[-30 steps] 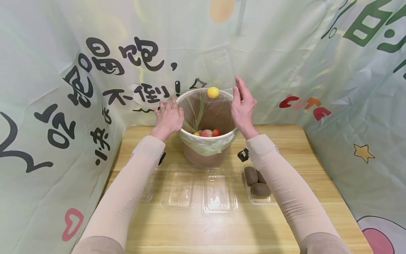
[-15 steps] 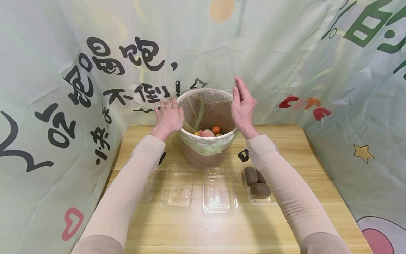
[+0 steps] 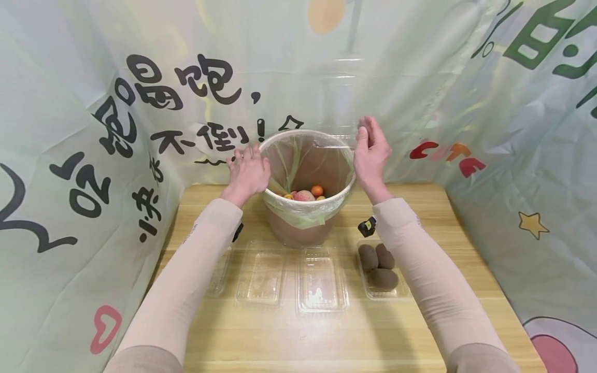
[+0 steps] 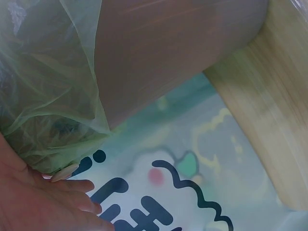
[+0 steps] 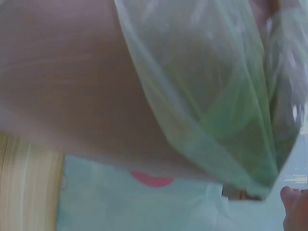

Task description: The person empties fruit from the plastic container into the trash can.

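A brown bin (image 3: 300, 235) lined with a thin green plastic bag (image 3: 308, 215) stands on the table. My left hand (image 3: 248, 173) rests at the bin's left rim with straight fingers; in the left wrist view this hand (image 4: 45, 199) lies against the bag. Over the bin's right rear rim, my right hand (image 3: 371, 155) holds a clear plastic container (image 3: 335, 142) by its side, tipped up and hard to see against the curtain. Inside the bin lie a pinkish peach-like fruit (image 3: 304, 196), a small orange fruit (image 3: 317, 191) and bits of yellow fruit.
In front of the bin, clear plastic containers stand in a row: one (image 3: 261, 280) left of centre, one (image 3: 322, 282) at centre, another partly behind the left sleeve. A container at right holds brown kiwis (image 3: 383, 280). A printed curtain (image 3: 396, 93) encloses the wooden table (image 3: 298, 336).
The yellow fruit at the container's lower edge has dropped into the bin. My right hand has moved right with the container, and its tilt has changed. The left hand has stayed still.
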`<state>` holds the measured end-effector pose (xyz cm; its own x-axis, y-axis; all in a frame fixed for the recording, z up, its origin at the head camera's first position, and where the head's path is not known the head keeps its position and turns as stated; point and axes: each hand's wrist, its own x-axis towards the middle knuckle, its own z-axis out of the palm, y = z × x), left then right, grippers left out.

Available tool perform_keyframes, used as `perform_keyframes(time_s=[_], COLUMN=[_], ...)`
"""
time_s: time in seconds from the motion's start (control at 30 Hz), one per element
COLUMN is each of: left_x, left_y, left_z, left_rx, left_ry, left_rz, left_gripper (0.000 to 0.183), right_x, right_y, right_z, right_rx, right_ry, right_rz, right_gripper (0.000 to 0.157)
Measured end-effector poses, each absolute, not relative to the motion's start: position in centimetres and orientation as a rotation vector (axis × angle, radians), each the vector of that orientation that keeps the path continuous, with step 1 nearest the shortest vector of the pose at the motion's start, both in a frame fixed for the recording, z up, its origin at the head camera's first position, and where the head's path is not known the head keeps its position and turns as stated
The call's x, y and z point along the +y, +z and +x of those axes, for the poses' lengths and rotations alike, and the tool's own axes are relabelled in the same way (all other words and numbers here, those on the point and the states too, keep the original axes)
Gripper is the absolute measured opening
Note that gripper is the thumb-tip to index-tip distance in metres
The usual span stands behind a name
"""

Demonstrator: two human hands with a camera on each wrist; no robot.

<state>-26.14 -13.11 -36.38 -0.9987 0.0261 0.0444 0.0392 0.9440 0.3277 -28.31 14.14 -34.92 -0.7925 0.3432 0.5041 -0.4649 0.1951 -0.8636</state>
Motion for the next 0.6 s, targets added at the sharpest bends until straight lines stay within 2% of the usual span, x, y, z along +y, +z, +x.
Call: perform_keyframes(time_s=[0.6], left_x=[-13.1], left_y=[-36.6], left_z=[-26.2], left_rx=[-3.052], left_ry=[-0.507], left_rz=[-0.048], left_gripper=[0.068], right_x=[18.2], right_y=[-35.2], right_z=[-28.5], right_rx=[-1.836], right_ry=[1.659], right_rz=[-0.093], right_gripper=[0.032])
